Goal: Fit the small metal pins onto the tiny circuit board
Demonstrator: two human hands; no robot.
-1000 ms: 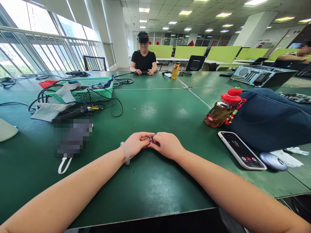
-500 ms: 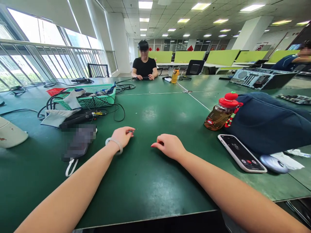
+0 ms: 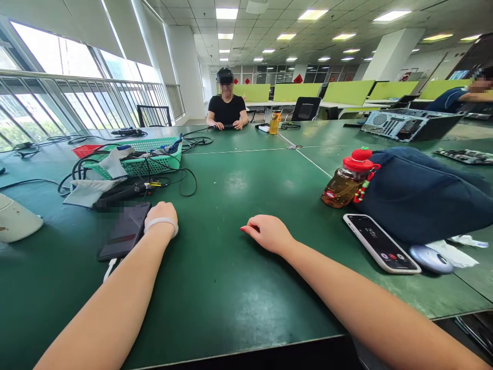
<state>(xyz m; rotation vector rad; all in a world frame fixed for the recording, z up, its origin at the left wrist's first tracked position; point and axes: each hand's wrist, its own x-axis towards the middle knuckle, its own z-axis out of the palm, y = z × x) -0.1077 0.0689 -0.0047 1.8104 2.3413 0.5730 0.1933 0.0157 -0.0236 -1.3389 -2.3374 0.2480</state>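
Note:
My left hand point(image 3: 162, 215), with a pale bangle at its wrist, is at the right edge of a dark phone point(image 3: 125, 231) lying on the green table point(image 3: 215, 308). Its back faces me and its fingers are hidden, so whether they grip the phone does not show. A white strap or cable point(image 3: 109, 270) sticks out from the phone's near end. My right hand point(image 3: 271, 234) rests on the table with its fingers curled in and the red-nailed thumb pointing left. Nothing shows in it.
Behind my left hand are a green basket point(image 3: 162, 160), black cables and a grey-white glove point(image 3: 90, 190). To the right stand a red-lidded bottle point(image 3: 342, 185), a navy bag point(image 3: 427, 195) and a white-cased phone point(image 3: 379, 241). A person point(image 3: 227, 109) sits opposite.
My left hand has moved left from the middle of the table to the dark phone's edge; the small thing at its fingertips is out of sight. My right hand has hardly moved.

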